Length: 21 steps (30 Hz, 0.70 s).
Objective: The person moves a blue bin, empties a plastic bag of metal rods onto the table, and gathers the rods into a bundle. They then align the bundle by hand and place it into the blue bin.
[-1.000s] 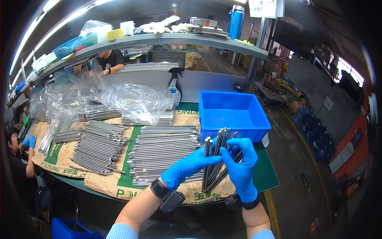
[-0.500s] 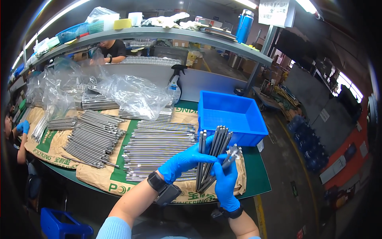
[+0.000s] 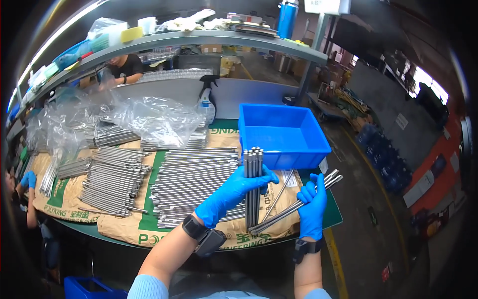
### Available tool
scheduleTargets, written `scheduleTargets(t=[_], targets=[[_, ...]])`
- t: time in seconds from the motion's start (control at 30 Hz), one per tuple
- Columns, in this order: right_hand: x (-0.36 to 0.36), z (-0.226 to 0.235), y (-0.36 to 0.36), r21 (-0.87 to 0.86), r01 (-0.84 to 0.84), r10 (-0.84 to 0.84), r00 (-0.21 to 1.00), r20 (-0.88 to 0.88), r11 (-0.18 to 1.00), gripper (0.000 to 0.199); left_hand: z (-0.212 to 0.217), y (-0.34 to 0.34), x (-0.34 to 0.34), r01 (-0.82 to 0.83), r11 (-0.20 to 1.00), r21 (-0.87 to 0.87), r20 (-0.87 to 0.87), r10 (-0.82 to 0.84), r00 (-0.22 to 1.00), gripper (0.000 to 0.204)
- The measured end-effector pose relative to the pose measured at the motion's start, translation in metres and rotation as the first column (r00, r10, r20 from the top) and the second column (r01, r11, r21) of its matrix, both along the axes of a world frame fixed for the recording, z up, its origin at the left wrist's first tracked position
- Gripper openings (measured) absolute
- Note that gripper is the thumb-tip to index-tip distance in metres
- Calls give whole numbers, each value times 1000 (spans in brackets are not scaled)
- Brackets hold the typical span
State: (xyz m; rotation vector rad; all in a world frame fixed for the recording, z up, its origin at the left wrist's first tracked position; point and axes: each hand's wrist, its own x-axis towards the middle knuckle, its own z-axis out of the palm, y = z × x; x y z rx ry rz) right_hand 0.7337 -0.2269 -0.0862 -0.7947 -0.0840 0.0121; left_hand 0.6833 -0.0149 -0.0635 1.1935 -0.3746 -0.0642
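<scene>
— Above the brown sacks, gripping what with left hand, gloved in blue?

— An upright bundle of metal rods, clasped a little above the middle.

— And with right hand, gloved likewise?

— A few slanting rods, closed in the fist, with upper ends to the right and lower ends just by the foot of the bundle. Cannot tell whether touching there.

— Between both hands?

— One single rod, aslant; cannot tell whether held or lying. Near it, dark printing on the sack and a white label, too small to read.

— More rods?

— Yes: just left of the left hand, a broad row laid flat on the sacks; farther left, a second stack. Beyond, more under clear plastic bags.

— Any other writing?

— Plenty. Along the near edge of the sacks, bold green lettering, Latin and Chinese. On the spray bottle, near the blue bin, a blurred label.

— Farther out?

— On the shelf post, a white printed notice, cut off at the top. At far left, a co-worker's gloved hands.
</scene>
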Motion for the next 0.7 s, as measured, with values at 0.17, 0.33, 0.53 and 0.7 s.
scheduleTargets(t=[0.17, 0.33, 0.53, 0.7], targets=[[3, 13, -22, 73, 135, -133, 991, -32, 988, 34, -3, 3, -9, -7, 998, -65, -32, 5, 999, 22], [-22, 60, -13, 87, 375, -370, 802, 468, 923, 43, 16, -18, -22, -10, 994, 110, -68, 18, 998, 22], [-48, 65, 23, 334, -3, -255, 640, 725, 943, 47, 18, -36, -33, -116, 960, 256, -91, 144, 985, 25], [-64, -13, 42, 461, -144, 153, 988, 18, 875, 34, 4, -15, -39, -333, 931, -148, -129, 315, 940, 27]])
